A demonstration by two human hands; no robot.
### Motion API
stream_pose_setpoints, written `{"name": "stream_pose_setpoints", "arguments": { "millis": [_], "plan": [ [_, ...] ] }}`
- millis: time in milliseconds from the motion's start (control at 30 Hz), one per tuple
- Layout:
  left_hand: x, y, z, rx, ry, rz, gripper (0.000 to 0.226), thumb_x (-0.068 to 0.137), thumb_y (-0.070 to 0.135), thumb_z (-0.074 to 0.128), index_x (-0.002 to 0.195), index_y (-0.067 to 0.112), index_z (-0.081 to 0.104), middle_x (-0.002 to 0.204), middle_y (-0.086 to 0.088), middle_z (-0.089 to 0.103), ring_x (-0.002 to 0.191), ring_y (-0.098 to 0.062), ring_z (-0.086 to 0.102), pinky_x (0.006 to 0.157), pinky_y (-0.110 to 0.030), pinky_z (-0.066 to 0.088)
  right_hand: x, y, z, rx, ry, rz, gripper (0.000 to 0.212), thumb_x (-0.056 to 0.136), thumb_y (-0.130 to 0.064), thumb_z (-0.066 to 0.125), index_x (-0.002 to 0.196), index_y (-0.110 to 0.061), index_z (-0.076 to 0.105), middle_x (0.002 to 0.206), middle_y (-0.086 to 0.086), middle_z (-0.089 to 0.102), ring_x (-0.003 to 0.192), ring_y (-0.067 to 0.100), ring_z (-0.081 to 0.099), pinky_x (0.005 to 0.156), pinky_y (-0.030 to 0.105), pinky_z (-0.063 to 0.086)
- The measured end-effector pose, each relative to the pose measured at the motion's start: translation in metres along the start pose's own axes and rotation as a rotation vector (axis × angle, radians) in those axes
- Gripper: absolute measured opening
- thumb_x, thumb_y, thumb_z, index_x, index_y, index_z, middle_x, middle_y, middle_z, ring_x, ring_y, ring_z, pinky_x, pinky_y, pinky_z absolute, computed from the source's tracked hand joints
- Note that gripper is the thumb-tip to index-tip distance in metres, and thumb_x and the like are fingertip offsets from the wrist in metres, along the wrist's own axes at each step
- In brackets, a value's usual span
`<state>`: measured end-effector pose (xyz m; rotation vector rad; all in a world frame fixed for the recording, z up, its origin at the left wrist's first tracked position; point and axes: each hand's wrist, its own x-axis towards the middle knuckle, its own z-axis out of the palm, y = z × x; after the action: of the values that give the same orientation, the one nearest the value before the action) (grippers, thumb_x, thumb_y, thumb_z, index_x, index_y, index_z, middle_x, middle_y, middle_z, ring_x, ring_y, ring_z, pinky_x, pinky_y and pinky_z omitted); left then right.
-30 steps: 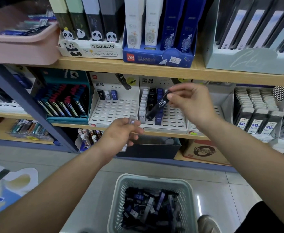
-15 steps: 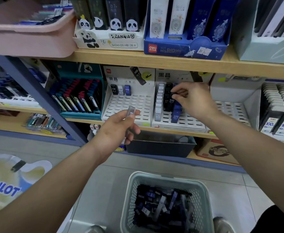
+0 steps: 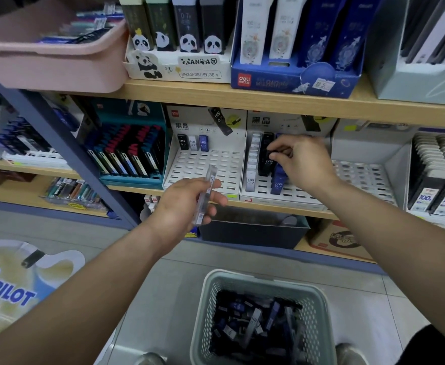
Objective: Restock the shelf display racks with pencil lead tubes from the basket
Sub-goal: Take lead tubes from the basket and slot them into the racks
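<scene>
My left hand (image 3: 187,204) holds a clear pencil lead tube (image 3: 206,194) upright in front of the left white slotted rack (image 3: 205,164), which has three tubes standing at its back. My right hand (image 3: 304,164) pinches the top of a black lead tube (image 3: 266,160) standing in the right white rack (image 3: 281,191), between a white column and a blue column of tubes. On the floor below me a grey-green basket (image 3: 263,283) holds several loose lead tubes.
Wooden shelf edge (image 3: 268,97) runs just above the racks, carrying panda and blue Deli display boxes. A pink bin (image 3: 50,59) overhangs at upper left. A teal pen display (image 3: 131,151) stands left of the racks, an eraser rack (image 3: 439,175) to the right. A blue upright post (image 3: 58,143) slants at left.
My right hand has carried the black tube down from the air into the right rack. My left hand has raised the clear tube slightly. The view has moved closer to the shelf.
</scene>
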<state>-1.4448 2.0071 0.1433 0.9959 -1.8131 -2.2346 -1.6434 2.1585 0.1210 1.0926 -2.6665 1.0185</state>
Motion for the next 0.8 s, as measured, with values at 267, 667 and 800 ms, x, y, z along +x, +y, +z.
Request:
{"name": "stream_pose_setpoints", "arguments": {
  "millis": [267, 667, 800],
  "plan": [
    [0.000, -0.002, -0.004, 0.227, -0.045, 0.125, 0.021, 0.102, 0.025, 0.054, 0.119, 0.023, 0.067, 0.084, 0.002, 0.071, 0.064, -0.014, 0.051, 0.060, -0.026, 0.045, 0.000, 0.006, 0.003, -0.120, -0.107, -0.085, 0.023, 0.097, -0.025, 0.059, 0.115, -0.024, 0.073, 0.112, 0.000, 0.068, 0.103, 0.022, 0.061, 0.087, 0.039, 0.053],
    [-0.005, -0.002, 0.008, 0.442, -0.095, 0.324, 0.032, 0.088, 0.011, 0.073, 0.115, 0.028, 0.071, 0.092, -0.008, 0.068, 0.056, 0.001, 0.052, 0.056, -0.013, 0.046, -0.041, -0.059, -0.013, 0.499, -0.381, -0.034, 0.016, 0.091, -0.021, 0.071, 0.106, -0.024, 0.072, 0.092, 0.000, 0.071, 0.086, 0.017, 0.069, 0.082, 0.041, 0.058],
    [-0.004, 0.004, 0.011, 0.453, 0.023, 0.335, 0.029, 0.079, 0.015, 0.083, 0.106, 0.023, 0.072, 0.089, -0.003, 0.071, 0.058, 0.000, 0.060, 0.059, -0.013, 0.049, -0.043, -0.049, -0.018, 0.557, -0.357, 0.055, 0.011, 0.086, -0.014, 0.076, 0.095, -0.018, 0.072, 0.083, 0.004, 0.071, 0.079, 0.019, 0.069, 0.078, 0.039, 0.059]
  ]
}}
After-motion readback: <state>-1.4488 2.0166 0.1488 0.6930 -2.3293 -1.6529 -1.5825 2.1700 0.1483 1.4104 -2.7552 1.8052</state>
